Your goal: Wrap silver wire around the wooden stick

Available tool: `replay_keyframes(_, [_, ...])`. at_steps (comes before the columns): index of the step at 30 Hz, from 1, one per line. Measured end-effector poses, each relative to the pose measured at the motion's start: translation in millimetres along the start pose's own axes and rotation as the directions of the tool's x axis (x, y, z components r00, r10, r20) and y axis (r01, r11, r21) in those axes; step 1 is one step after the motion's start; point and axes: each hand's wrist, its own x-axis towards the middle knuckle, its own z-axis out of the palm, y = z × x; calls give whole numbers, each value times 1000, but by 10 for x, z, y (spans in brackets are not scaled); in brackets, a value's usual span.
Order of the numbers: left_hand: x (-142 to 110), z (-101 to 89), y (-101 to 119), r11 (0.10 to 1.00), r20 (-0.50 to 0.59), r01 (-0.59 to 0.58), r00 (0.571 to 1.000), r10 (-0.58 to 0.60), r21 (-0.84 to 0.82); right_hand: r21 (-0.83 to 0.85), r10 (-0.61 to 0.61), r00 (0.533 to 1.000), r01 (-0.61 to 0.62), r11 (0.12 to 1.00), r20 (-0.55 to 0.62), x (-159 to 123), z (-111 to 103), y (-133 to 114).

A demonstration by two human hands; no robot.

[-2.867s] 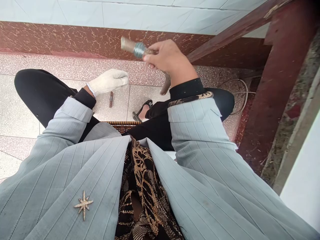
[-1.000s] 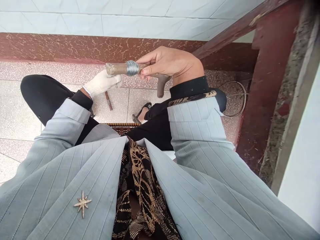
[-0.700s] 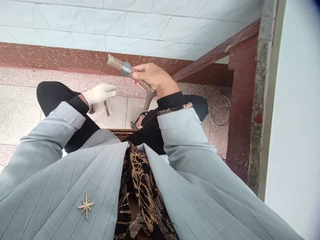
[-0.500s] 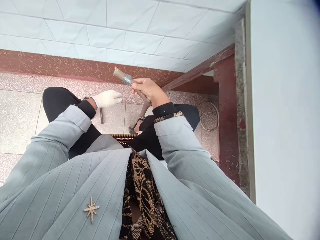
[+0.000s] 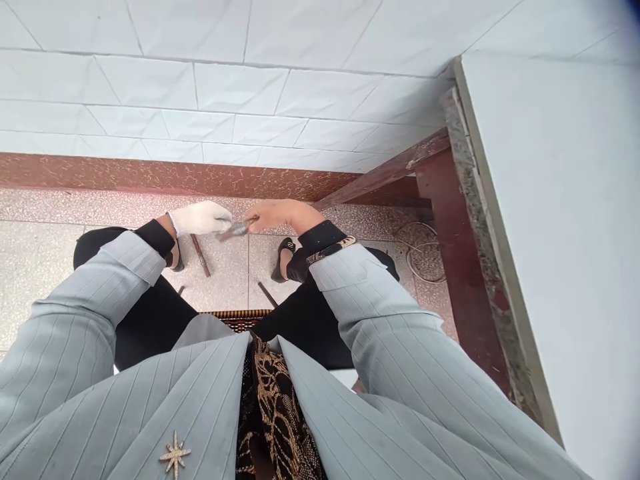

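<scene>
My right hand, bare, is closed around a brown stick with silvery wire wound round it. The stick's free end points left and slightly down. My left hand wears a white glove, and its fingers are drawn together close beside the wire coil. Whether those fingers pinch anything, such as a wire end, I cannot make out. Below the glove, a thin reddish-brown rod lies on the tiled floor, apart from both hands.
A dark rod shows near my right shoe. At the right, a coil of pale cable lies by a dark red wooden frame. White wall tiles rise ahead, and a pale board stands at far right.
My right hand has come down and left with the wired stick, which now tilts down-left instead of up-left. My gloved hand is now close beside the coil. The view has shifted upward.
</scene>
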Motion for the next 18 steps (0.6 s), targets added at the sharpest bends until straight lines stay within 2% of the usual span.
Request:
replay_keyframes(2, [-9,-82,-16,989,-5,-25,1000,24,-148,174,-195,967,165,971,167,-41,-52,46])
replay_keyframes(4, [-34,-110,-46,944,-16,-44,999,41,-327,406,-388,904,292,866,179,-116,-91,99])
replay_keyframes(6, [-63,-71,-85,859,-76,-51,997,14,-509,562,-514,857,406,721,40,-211,-125,135])
replay_keyframes(8, [-87,18,-122,748,-193,-83,979,-61,-658,633,-541,826,505,586,-158,-306,-156,142])
replay_keyframes(9, [-96,72,-135,706,-237,-113,968,-80,-700,644,-523,814,545,536,-254,-348,-167,135])
replay_keyframes(10, [-104,126,-144,674,-235,-125,969,-74,-728,645,-486,806,574,504,-338,-383,-176,122])
replay_keyframes(11, [-111,175,-147,657,-180,-104,982,-49,-746,642,-430,808,584,496,-403,-412,-179,104])
replay_keyframes(12, [-119,217,-143,638,-169,-103,985,-44,-763,641,-358,819,574,509,-449,-434,-178,82])
replay_keyframes(15, [-152,292,-94,704,-123,-66,992,-30,-708,649,-130,855,471,597,-501,-466,-147,13])
replay_keyframes(18, [-193,299,-7,804,-102,-19,994,-51,-594,605,22,847,361,709,-531,-462,-94,-34])
